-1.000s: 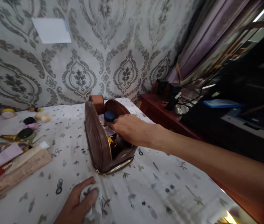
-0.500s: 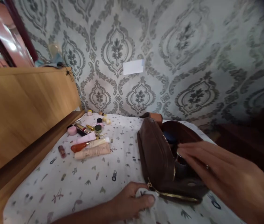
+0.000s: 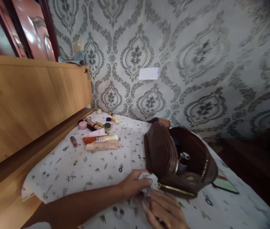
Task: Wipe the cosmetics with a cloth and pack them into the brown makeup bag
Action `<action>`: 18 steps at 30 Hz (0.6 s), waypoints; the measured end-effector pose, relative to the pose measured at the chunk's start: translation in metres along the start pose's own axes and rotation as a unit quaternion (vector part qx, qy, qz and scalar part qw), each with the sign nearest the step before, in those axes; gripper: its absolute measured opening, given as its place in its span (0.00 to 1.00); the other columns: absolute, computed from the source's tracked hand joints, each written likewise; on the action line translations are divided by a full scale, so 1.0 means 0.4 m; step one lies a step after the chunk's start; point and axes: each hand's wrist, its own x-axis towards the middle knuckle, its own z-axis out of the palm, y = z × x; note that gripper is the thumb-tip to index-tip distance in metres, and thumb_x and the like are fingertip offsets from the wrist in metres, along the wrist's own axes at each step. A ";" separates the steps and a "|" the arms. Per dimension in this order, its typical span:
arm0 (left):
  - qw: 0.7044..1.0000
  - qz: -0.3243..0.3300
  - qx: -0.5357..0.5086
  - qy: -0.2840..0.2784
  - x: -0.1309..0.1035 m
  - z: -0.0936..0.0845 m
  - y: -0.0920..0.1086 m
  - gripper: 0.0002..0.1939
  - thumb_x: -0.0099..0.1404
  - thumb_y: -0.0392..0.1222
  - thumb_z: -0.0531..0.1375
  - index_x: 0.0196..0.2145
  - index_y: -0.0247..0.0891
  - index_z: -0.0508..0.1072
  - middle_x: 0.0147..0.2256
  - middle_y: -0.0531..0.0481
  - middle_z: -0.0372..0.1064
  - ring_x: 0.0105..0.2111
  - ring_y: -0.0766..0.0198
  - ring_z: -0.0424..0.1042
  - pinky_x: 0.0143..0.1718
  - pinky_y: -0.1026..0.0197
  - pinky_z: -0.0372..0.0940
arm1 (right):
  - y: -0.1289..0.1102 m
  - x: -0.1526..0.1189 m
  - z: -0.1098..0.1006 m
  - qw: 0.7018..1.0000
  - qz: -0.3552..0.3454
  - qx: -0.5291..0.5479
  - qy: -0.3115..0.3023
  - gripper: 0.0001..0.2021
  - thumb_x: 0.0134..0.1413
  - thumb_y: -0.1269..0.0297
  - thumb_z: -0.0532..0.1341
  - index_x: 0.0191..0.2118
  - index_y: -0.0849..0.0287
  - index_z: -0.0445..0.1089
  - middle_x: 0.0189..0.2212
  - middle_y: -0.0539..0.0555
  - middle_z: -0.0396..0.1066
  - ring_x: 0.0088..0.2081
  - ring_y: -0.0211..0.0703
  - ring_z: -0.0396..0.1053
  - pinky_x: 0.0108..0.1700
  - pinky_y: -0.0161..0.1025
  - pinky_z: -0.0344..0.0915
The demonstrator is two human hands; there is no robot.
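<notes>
In front of the bag, my left hand is closed around a crumpled white cloth. My right hand has its fingers curled just below it, against the cloth's lower part. Something small and dark shows under those fingers, too hidden to name. Just beyond both hands lies a brown zippered bag, its mouth gaping to the right. Inside it stands a bottle with a silver cap, beside a dark blue item that is partly hidden.
Cosmetics are grouped at the left: a beige tube, a pink tube, a pink jar and several small items. They lie on a white printed sheet. A wooden panel borders the left; a flat green-screened object is right of the bag.
My right hand has come out of the bag's mouth and moved down and left to my left hand. The camera view has turned left. My left hand keeps hold of the cloth.
</notes>
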 end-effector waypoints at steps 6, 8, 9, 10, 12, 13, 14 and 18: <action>0.996 0.082 -0.018 0.025 0.010 -0.019 0.016 0.26 0.46 0.58 0.69 0.34 0.35 0.73 0.27 0.54 0.64 0.28 0.66 0.61 0.32 0.63 0.57 | 0.013 0.028 0.084 0.996 0.080 0.035 0.028 0.21 0.61 0.72 0.53 0.17 0.56 0.51 0.14 0.45 0.56 0.16 0.34 0.58 0.21 0.33 0.56; 0.995 0.083 -0.021 0.040 0.017 -0.032 0.020 0.28 0.45 0.63 0.68 0.33 0.36 0.71 0.24 0.57 0.59 0.25 0.68 0.58 0.29 0.64 0.56 | 0.017 0.043 0.106 0.990 0.121 0.062 0.034 0.21 0.62 0.70 0.53 0.18 0.56 0.49 0.14 0.45 0.54 0.17 0.34 0.56 0.21 0.33 0.55; 0.995 0.083 -0.016 0.049 0.021 -0.039 0.023 0.29 0.46 0.65 0.68 0.33 0.36 0.70 0.23 0.58 0.57 0.24 0.69 0.56 0.28 0.64 0.54 | 0.019 0.050 0.116 0.987 0.140 0.078 0.033 0.21 0.62 0.69 0.53 0.18 0.56 0.48 0.15 0.45 0.54 0.18 0.34 0.55 0.22 0.33 0.55; 0.995 0.085 -0.009 0.060 0.025 -0.048 0.026 0.30 0.46 0.66 0.67 0.33 0.37 0.69 0.23 0.59 0.55 0.24 0.70 0.55 0.27 0.65 0.53 | 0.020 0.059 0.125 0.983 0.156 0.095 0.033 0.21 0.62 0.68 0.53 0.18 0.55 0.47 0.15 0.45 0.53 0.18 0.34 0.54 0.22 0.33 0.54; 0.992 0.093 0.015 0.082 0.031 -0.067 0.038 0.31 0.47 0.69 0.66 0.33 0.37 0.68 0.23 0.59 0.54 0.24 0.69 0.54 0.26 0.65 0.52 | 0.023 0.076 0.143 0.973 0.187 0.133 0.038 0.21 0.62 0.66 0.53 0.19 0.55 0.47 0.15 0.45 0.52 0.19 0.34 0.53 0.23 0.34 0.53; 0.990 0.099 0.032 0.092 0.034 -0.076 0.046 0.32 0.47 0.70 0.65 0.32 0.37 0.67 0.23 0.59 0.53 0.24 0.69 0.54 0.26 0.65 0.52 | 0.025 0.085 0.152 0.967 0.202 0.152 0.041 0.21 0.62 0.65 0.53 0.19 0.55 0.47 0.16 0.45 0.51 0.19 0.34 0.52 0.23 0.34 0.53; 0.988 0.104 0.051 0.100 0.035 -0.086 0.055 0.32 0.48 0.71 0.63 0.30 0.37 0.66 0.23 0.58 0.53 0.24 0.69 0.54 0.26 0.65 0.53 | 0.027 0.093 0.161 0.960 0.218 0.172 0.044 0.20 0.61 0.64 0.53 0.19 0.55 0.48 0.16 0.45 0.51 0.19 0.34 0.51 0.24 0.34 0.52; 0.968 0.138 0.155 0.139 0.026 -0.131 0.099 0.29 0.55 0.71 0.57 0.26 0.38 0.63 0.23 0.56 0.54 0.26 0.66 0.57 0.28 0.64 0.55 | 0.035 0.108 0.209 0.929 0.279 0.238 0.047 0.20 0.60 0.59 0.54 0.18 0.55 0.50 0.16 0.45 0.50 0.21 0.35 0.50 0.25 0.35 0.52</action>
